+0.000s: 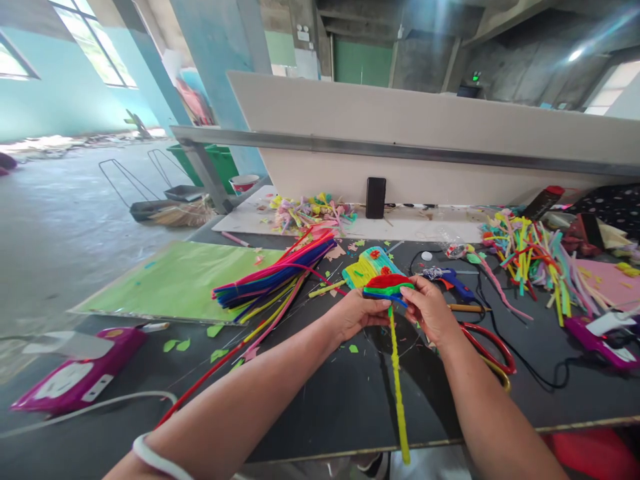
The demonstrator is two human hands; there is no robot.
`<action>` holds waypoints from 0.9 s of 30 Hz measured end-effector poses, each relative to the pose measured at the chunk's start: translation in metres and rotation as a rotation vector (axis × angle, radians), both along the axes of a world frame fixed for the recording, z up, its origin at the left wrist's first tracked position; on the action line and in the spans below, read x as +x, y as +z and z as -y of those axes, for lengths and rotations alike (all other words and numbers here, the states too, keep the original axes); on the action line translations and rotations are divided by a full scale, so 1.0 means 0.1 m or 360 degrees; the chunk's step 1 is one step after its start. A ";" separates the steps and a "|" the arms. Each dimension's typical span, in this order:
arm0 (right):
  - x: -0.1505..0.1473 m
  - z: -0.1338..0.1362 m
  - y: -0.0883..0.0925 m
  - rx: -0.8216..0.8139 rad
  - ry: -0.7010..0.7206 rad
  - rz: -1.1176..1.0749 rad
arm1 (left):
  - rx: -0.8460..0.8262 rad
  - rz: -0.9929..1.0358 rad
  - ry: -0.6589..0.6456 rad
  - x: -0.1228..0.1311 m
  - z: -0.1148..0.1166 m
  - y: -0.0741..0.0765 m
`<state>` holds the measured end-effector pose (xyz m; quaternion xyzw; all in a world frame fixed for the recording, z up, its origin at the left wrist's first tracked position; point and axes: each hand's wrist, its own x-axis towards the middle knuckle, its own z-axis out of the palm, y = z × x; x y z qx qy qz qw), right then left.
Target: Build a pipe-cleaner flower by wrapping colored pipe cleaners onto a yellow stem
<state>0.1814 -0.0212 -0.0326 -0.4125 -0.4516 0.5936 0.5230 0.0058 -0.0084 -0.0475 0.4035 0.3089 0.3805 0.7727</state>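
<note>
Above the middle of a dark table [320, 400], a person's left hand [356, 312] and right hand [429, 308] each pinch one side of a layered pipe-cleaner piece [387, 285] of red, green and blue coils, fingers closed narrowly on its edges. A yellow-green pipe-cleaner stem [398, 380] hangs from the piece and runs down past the table's near edge. Just behind the piece lies a yellow woven pipe-cleaner mat [367, 265] dotted with red. A bundle of multicoloured pipe cleaners [277, 273] fans out to the left of the hands, overlapping a green paper sheet [175, 280] near the table's left edge. Right of the hands sit a blue glue gun [450, 279] and red-handled scissors [493, 347], partly hidden by the right forearm. A heap of cut pipe-cleaner pieces [533, 257] fills the far right corner. A dark phone [375, 197] stands upright against the white back panel at the far edge.
</note>
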 end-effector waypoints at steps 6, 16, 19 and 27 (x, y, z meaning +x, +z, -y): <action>-0.03 0.04 0.04 -0.0016 0.0113 0.0129 | 0.0016 0.0023 0.0071 0.00 -0.03 -0.04; -0.06 0.03 0.05 0.0083 0.0023 0.0188 | 0.0031 0.0156 0.0017 0.04 0.02 0.02; -0.06 0.04 0.08 0.0123 -0.0014 0.0268 | 0.0023 0.0153 -0.0001 0.04 0.02 0.02; -0.04 0.04 0.07 0.0111 -0.0020 0.0257 | -0.0095 0.0129 -0.0069 -0.03 -0.03 0.02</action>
